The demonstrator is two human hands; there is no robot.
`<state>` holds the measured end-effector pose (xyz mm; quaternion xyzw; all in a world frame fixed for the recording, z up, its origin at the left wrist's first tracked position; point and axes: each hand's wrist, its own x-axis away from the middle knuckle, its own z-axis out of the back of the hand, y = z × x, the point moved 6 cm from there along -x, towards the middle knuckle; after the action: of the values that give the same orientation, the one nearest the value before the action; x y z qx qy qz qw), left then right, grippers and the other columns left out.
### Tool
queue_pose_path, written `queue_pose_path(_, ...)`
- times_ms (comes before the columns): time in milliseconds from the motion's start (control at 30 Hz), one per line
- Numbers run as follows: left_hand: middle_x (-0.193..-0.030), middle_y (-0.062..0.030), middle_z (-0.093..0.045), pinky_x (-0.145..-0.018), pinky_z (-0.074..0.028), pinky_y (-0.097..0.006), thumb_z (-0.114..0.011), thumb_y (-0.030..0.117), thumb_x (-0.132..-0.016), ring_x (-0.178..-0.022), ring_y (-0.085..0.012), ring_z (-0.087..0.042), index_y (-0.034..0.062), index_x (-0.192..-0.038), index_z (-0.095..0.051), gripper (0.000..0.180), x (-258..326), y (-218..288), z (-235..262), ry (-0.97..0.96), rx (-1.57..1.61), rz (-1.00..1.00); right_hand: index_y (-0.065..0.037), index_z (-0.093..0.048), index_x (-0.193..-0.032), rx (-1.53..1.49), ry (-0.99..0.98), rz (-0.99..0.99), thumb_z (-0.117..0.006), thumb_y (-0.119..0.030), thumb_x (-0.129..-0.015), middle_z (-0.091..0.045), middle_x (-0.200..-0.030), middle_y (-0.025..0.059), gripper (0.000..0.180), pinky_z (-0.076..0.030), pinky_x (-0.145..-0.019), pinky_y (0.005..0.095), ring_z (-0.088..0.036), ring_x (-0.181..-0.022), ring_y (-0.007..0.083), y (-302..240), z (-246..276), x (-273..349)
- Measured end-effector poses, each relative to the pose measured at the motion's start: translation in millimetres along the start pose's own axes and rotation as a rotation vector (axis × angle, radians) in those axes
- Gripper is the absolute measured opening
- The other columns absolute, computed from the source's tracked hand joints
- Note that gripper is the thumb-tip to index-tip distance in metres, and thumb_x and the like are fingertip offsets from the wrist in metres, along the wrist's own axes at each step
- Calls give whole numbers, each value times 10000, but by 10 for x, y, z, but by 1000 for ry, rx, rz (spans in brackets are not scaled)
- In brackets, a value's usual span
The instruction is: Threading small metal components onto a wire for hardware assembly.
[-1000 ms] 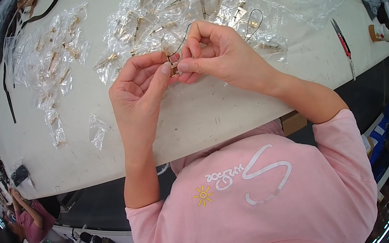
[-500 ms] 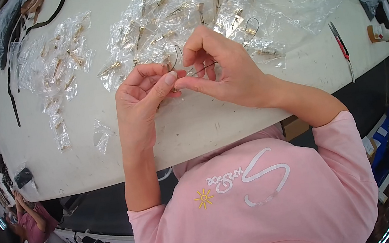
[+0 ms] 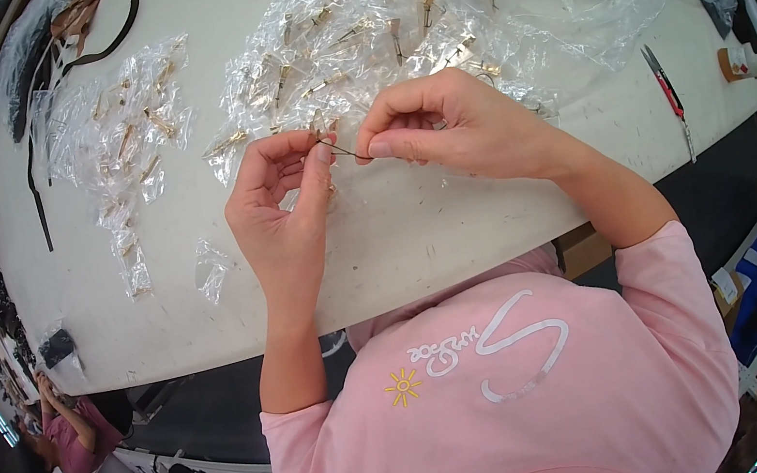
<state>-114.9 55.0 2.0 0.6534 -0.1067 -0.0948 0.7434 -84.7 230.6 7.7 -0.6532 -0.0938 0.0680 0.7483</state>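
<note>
A thin dark cord [image 3: 342, 152] stretches across the short gap between my two hands above the table. My left hand [image 3: 283, 197] pinches one end of it between thumb and forefinger; a small gold-coloured piece seems to show at those fingertips, too small to make out. My right hand [image 3: 461, 131] is closed in a pinch on the cord's other end, its remaining fingers curled in. Just beyond both hands lies a spread of clear plastic bags [image 3: 326, 83] with small gold-coloured metal pieces inside.
Another group of clear bags [image 3: 126, 152] lies to the left, with a single small bag [image 3: 212, 269] nearer me. Red-handled snips [image 3: 668, 95] and a white-capped bottle [image 3: 744, 64] sit at the right. A dark strap [image 3: 38, 189] hangs over the far left. Another person [image 3: 78, 433] is at lower left.
My right hand has lowered and drawn slightly away from the left, pulling the cord straighter. The loops that stood up near both hands no longer show.
</note>
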Motion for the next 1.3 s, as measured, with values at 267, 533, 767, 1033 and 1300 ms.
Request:
queue_pose_path(267, -900, -61, -698, -694, -516, -221, -676, -27, -852, -798, -99, -651, -9, -951, -655, 103, 39, 129, -48, 40, -152, -167, -98, -663, -1065, 363, 447, 407, -682, -185, -871, -655, -1062, 60, 214, -423, -829, 327, -584, -979, 211, -251, 67, 51)
queue_pose_path(533, -917, -77, -709, -617, -504, -199, -674, -43, -836, -774, -89, -651, -1, -962, -665, 133, 66, 251, -64, 74, -258, -302, -125, -698, -1008, 613, 211, 357, -728, -161, -824, -665, -954, -11, 190, -302, -997, 384, -523, -1102, 211, -239, 0, 77)
queue_pose_path(767, -854, -50, -712, -596, -489, -207, -689, -23, -820, -736, -85, -648, 7, -928, -670, 113, 50, 144, -32, 84, -273, -165, -51, -665, -942, -10, 0, -3, -657, -149, -907, -641, -795, -6, 104, -460, -700, 262, -588, -743, 97, -97, 10, 22)
queue_pose_path(1033, -819, -41, -691, -583, -465, -229, -699, -37, -796, -648, -84, -582, 12, -908, -669, 125, 111, 185, -138, 73, -424, -328, -17, -648, -993, -401, 17, -283, -566, -132, -941, -609, -689, 9, 151, -432, -531, 208, -523, -585, 55, -42, -8, 26)
queue_pose_path(1300, -859, -40, -688, -613, -473, -206, -672, -6, -844, -688, -56, -577, 2, -916, -658, 73, 36, 17, -77, -13, 2, 29, -14, -679, -996, -246, -131, -99, -558, -98, -917, -589, -689, -9, 167, -343, -484, 194, -463, -582, 32, -166, -67, 50)
